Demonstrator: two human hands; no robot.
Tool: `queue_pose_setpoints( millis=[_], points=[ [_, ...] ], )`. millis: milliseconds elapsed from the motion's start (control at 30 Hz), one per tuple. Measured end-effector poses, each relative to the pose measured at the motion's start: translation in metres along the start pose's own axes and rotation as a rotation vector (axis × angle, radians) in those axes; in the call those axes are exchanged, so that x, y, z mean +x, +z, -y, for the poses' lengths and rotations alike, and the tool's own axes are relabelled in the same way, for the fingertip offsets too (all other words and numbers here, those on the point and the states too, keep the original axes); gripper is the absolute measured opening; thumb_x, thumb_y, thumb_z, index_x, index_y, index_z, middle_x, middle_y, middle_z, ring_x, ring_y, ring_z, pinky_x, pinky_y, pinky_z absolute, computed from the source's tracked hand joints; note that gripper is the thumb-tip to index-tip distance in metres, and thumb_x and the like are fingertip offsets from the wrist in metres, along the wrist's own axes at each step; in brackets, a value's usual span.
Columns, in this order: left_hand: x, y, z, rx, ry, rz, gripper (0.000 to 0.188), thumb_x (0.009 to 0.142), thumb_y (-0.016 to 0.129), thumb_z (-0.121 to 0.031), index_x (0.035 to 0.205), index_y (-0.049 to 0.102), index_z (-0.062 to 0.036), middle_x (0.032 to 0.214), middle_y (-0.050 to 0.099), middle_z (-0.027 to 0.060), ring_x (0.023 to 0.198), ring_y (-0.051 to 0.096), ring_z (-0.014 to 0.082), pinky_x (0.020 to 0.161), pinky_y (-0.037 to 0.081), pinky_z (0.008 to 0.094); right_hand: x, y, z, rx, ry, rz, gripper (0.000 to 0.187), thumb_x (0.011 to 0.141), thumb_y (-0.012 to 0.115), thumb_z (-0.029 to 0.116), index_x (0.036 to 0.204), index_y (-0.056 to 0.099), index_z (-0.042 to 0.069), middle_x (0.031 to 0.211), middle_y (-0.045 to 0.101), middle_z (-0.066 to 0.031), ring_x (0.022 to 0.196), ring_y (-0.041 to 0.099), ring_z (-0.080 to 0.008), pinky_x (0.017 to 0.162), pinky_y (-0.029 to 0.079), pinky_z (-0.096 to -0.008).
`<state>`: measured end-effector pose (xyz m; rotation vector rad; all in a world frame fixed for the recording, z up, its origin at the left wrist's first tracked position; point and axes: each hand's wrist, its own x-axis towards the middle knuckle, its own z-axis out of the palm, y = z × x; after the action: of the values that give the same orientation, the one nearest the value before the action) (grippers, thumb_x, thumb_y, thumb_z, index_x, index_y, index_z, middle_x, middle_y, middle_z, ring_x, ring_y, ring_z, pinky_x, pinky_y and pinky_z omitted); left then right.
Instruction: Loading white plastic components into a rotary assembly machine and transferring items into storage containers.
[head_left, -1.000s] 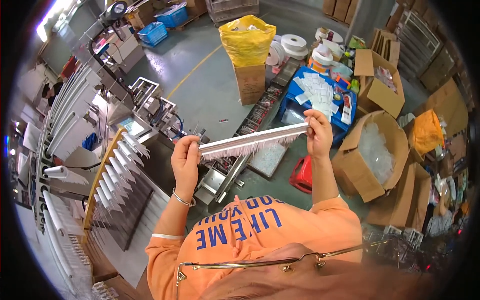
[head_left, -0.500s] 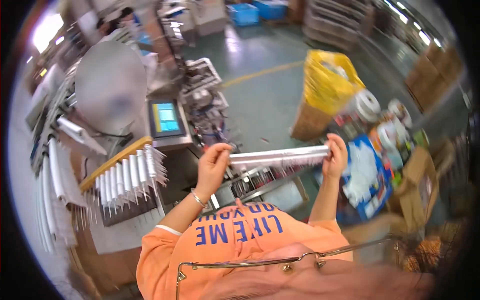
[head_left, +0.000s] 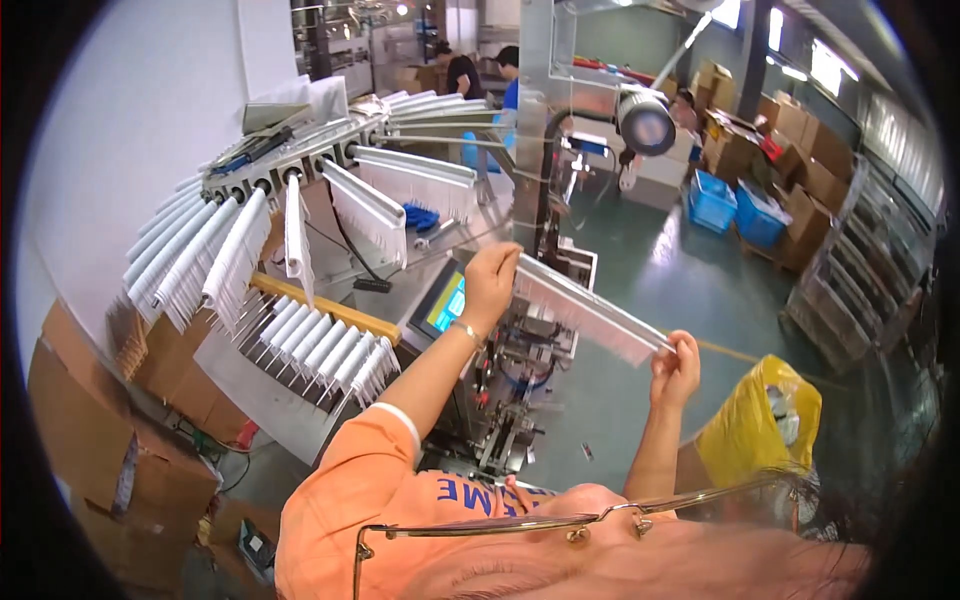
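Observation:
A long, slim silvery rail (head_left: 592,303) with a pale fringe of thin strands along its underside is stretched between my hands. My left hand (head_left: 491,288) is closed around its left end, raised higher. Its right end is pinched in my right hand (head_left: 676,370), which is lower and farther right, so the rail slopes down to the right. Left of my left hand, similar white fringed rails (head_left: 370,205) stick out from a curved machine carrier (head_left: 285,160). Below them, several short white fringed rails (head_left: 320,345) line a wooden bar (head_left: 325,310).
A lit screen (head_left: 447,305) stands behind my left forearm, with machine parts (head_left: 520,400) below the rail. At right are a yellow bag (head_left: 765,425) and a metal rack (head_left: 850,270). Blue crates (head_left: 712,200) and cardboard boxes (head_left: 800,140) sit farther back. Two people (head_left: 462,75) are at the far side.
My view has swung left toward the curved carrier. The rail, nearly level before, now tilts with its left end raised; both hands still hold it.

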<state>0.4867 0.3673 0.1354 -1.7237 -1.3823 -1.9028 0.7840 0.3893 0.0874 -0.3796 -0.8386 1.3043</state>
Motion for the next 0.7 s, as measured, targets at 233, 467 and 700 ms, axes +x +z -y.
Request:
queue_pose_setpoints(
  millis=[233, 467, 700],
  points=[
    [0.105, 0.026, 0.022, 0.254, 0.168, -0.101, 0.037, 0.075, 0.046, 0.004, 0.109, 0.056, -0.0088, 0.073, 0.052, 0.0149, 0.068, 0.051, 0.0313, 0.065, 0.041, 0.0377, 0.123, 0.065, -0.026, 0.242, -0.016, 0.082, 0.019, 0.083, 0.044, 0.017, 0.087, 0.054, 0.001, 0.060, 0.055, -0.0082, 0.044, 0.045, -0.0133, 0.040, 0.032, -0.0213],
    [0.121, 0.022, 0.053, 0.346, 0.069, -0.242, 0.041, 0.079, 0.042, 0.001, 0.120, 0.046, -0.0069, 0.095, 0.051, 0.0196, 0.087, 0.049, 0.0318, 0.078, 0.038, 0.0378, 0.182, 0.101, -0.048, 0.275, 0.036, 0.276, 0.020, 0.086, 0.046, 0.018, 0.087, 0.056, 0.000, 0.060, 0.054, -0.0060, 0.047, 0.047, -0.0122, 0.041, 0.033, -0.0217],
    [-0.013, 0.030, 0.010, 0.298, 0.072, 0.025, 0.038, 0.078, 0.049, -0.007, 0.116, 0.046, -0.0019, 0.099, 0.050, 0.0169, 0.093, 0.047, 0.0337, 0.082, 0.037, 0.0412, 0.182, 0.193, -0.080, 0.143, 0.102, 0.499, 0.015, 0.086, 0.053, 0.013, 0.096, 0.055, 0.003, 0.073, 0.056, -0.0046, 0.057, 0.046, -0.0095, 0.049, 0.035, -0.0192]
  ],
)
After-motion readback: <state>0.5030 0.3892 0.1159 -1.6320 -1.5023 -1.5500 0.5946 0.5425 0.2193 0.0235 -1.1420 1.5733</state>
